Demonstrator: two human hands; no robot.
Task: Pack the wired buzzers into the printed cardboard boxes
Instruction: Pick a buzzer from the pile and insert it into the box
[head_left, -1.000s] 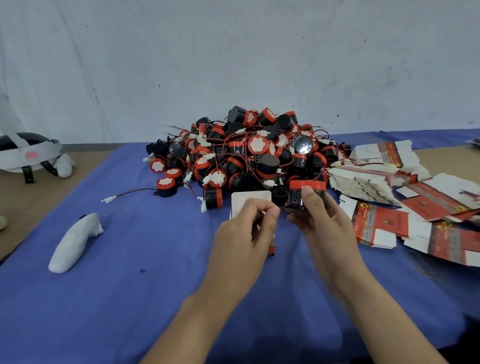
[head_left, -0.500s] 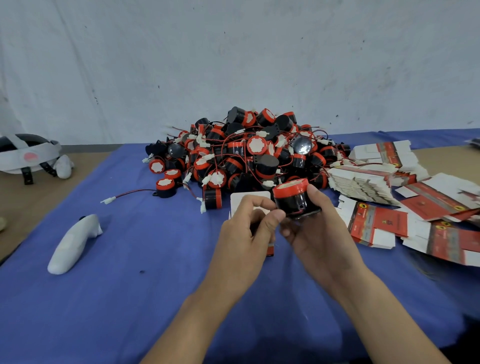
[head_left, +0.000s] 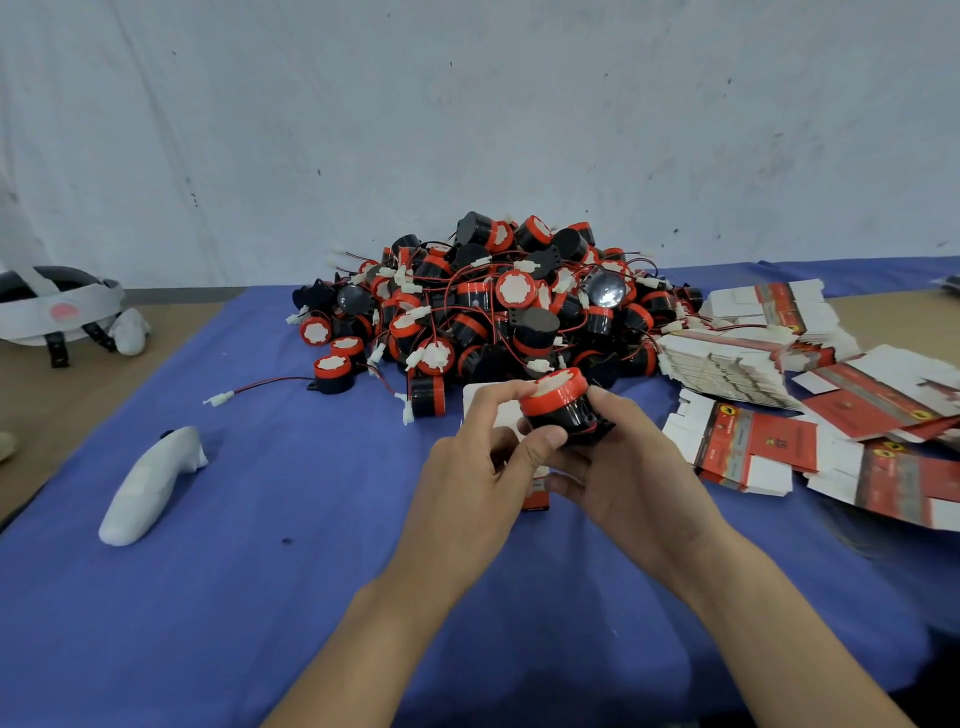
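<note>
The left hand's (head_left: 480, 470) thumb and forefinger pinch the red cap of a buzzer (head_left: 560, 411), and the right hand's (head_left: 626, 480) fingers curl round its black body. The buzzer's axis tilts, cap up and slightly left, base toward the right palm. Just behind stands what seems an opened box (head_left: 536, 499), mostly hidden. Farther off sits the pile of buzzers (head_left: 493, 312). Flat boxes (head_left: 753, 449) lie to the right on the blue cloth (head_left: 311, 571).

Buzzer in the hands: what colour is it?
The held buzzer has a black body, a red top ring and a white face; the head view shows it.
</note>
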